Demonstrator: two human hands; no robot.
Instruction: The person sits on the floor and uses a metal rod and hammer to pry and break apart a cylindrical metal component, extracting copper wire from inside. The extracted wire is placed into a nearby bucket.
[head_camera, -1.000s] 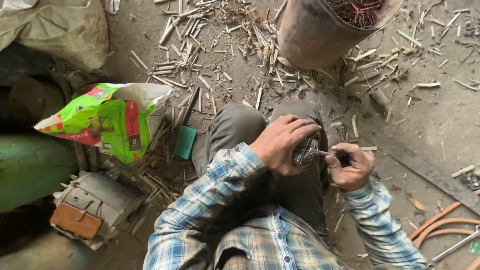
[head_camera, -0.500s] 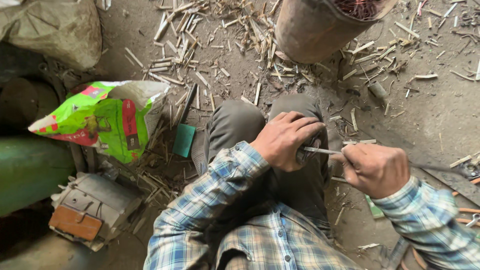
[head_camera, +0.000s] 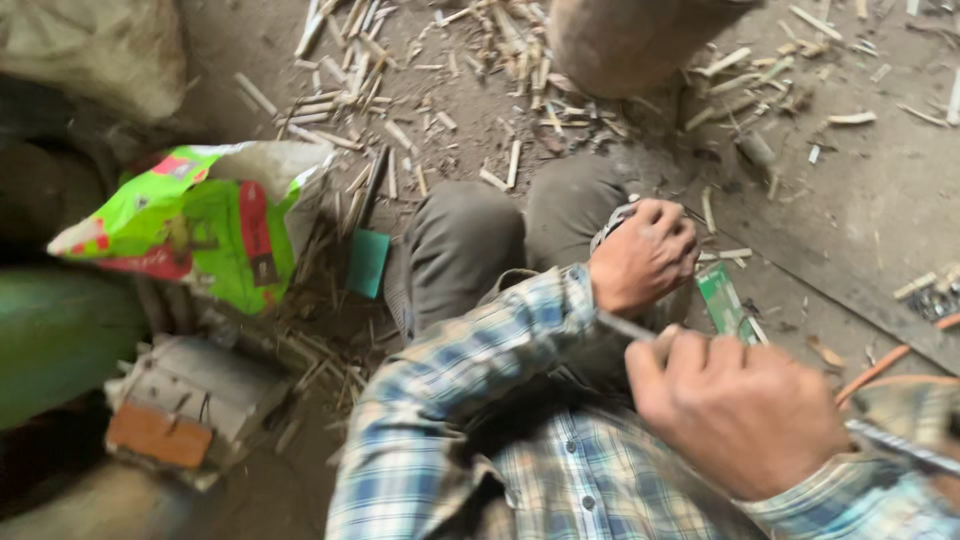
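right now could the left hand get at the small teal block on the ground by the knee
Probably yes. The left hand is closed on a small metal piece over the knee, and the teal block lies in the open beyond that knee with nothing on it. It would have to let go first.

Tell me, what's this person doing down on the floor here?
A person in a plaid shirt sits on the dirt floor among scattered wood splinters. The left hand grips a small metal part over the knee, though what it is stays unclear. The right hand holds a thin metal rod that points toward the left hand. A green bag lies to the left.
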